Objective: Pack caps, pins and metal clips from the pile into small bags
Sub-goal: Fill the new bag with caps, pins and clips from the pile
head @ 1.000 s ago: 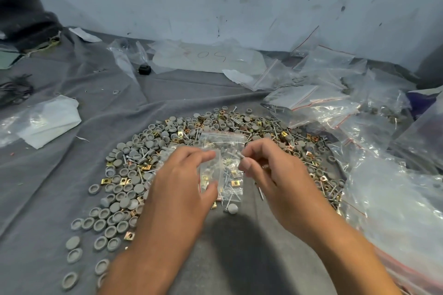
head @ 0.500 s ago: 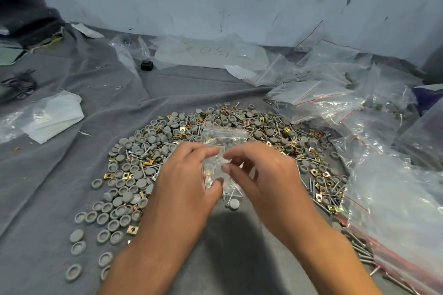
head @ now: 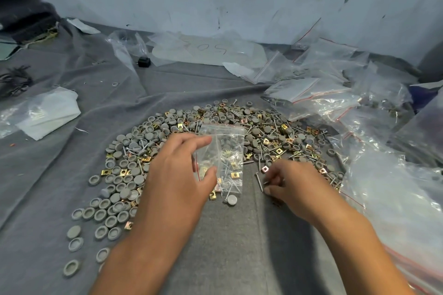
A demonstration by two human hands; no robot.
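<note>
While the left hand [head: 177, 175] pinches 1 small clear bag [head: 221, 158] between thumb and forefinger at its left edge, the bag stands nearly upright over the near side of the pile [head: 215, 141], its mouth facing up and away, probably so parts can be dropped in without it folding shut. Already inside it are a few grey caps, brass-coloured clips and thin pins, settled toward the bottom.

Just right of the bag, the right hand [head: 291, 184] is low on the grey cloth [head: 227, 246], fingers curled down around what looks like a pin [head: 259, 182] lying at the pile's near edge; whether the pin is fully gripped or only being gathered I cannot tell for certain, though the fingertips close on it. Keeping the bag this close to the picking hand shortens each transfer, in my judgement.

Grey caps spread to the left and near-left of the pile, with pins and square clips [head: 265, 169] thicker toward the right, so the right hand works the side where pins lie. Filled bags [head: 311, 96] with red seal strips are heaped at the far right, well apart from the loose parts. A white folded packet [head: 50, 112] lies at far left.
</note>
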